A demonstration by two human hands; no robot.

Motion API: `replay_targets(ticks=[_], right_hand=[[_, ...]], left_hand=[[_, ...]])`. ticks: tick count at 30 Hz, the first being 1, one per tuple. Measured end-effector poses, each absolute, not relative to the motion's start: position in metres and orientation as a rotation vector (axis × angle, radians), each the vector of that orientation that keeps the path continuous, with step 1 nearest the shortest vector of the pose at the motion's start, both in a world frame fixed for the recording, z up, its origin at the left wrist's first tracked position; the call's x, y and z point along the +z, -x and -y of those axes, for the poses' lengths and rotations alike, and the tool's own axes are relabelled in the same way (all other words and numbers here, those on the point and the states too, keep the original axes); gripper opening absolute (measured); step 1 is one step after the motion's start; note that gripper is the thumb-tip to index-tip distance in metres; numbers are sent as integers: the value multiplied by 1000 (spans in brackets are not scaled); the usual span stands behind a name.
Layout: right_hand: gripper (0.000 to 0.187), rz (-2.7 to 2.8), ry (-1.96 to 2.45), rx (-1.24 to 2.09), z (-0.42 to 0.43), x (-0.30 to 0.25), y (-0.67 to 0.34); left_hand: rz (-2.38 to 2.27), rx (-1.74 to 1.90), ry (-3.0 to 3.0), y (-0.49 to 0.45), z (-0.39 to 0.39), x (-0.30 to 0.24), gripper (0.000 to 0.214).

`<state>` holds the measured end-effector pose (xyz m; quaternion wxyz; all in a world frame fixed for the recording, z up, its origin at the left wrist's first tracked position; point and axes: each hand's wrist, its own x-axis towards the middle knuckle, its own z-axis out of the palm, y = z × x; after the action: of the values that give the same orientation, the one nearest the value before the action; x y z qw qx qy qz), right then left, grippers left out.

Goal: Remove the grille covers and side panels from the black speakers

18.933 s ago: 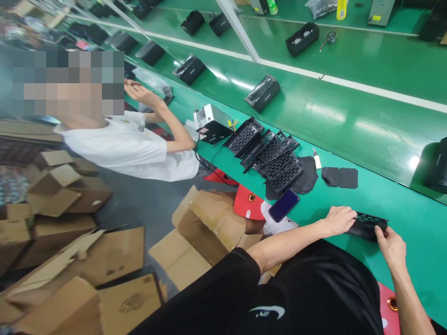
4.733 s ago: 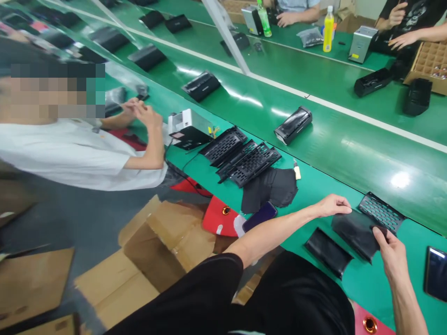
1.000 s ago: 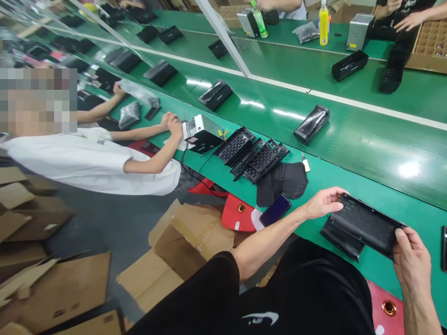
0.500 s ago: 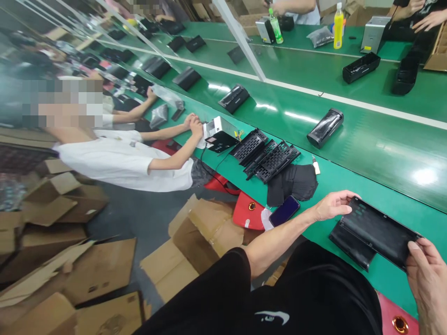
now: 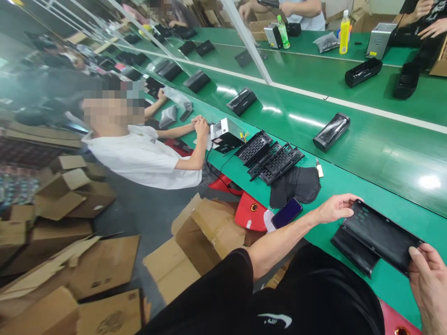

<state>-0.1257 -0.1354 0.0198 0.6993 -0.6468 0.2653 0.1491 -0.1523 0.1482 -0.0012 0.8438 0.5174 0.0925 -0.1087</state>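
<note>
A black plastic panel (image 5: 382, 235), long and slightly curved with small slots near one end, is held between my two hands. My left hand (image 5: 337, 208) grips its left end with thumb and fingers. At the right end, my right hand (image 5: 426, 267) pinches the corner, thumb on top. Partly under the held panel, a second black panel (image 5: 356, 253) lies on the green table. Left of my hands are a fanned stack of black sheets (image 5: 296, 186), a dark phone (image 5: 287, 213) and several black perforated grilles (image 5: 270, 156).
A green conveyor belt (image 5: 377, 135) carrying black housings (image 5: 331, 132) runs beyond the table. To the left, a co-worker in a white shirt (image 5: 146, 156) sits by a metal box (image 5: 226, 135). An open carton (image 5: 195, 237) stands on the floor; more cardboard (image 5: 108, 260) lies further left.
The whole view has shifted slightly, so things appear a little further right and lower. Both hands keep hold of the panel. The co-worker's head and torso appear further right.
</note>
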Motion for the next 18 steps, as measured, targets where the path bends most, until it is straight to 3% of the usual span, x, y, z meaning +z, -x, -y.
replay_targets(ticks=[18], right_hand=[[51,-578,1435,382,136,20,123]], left_hand=[[-223,-207,-1068,150,-147,-5,51]])
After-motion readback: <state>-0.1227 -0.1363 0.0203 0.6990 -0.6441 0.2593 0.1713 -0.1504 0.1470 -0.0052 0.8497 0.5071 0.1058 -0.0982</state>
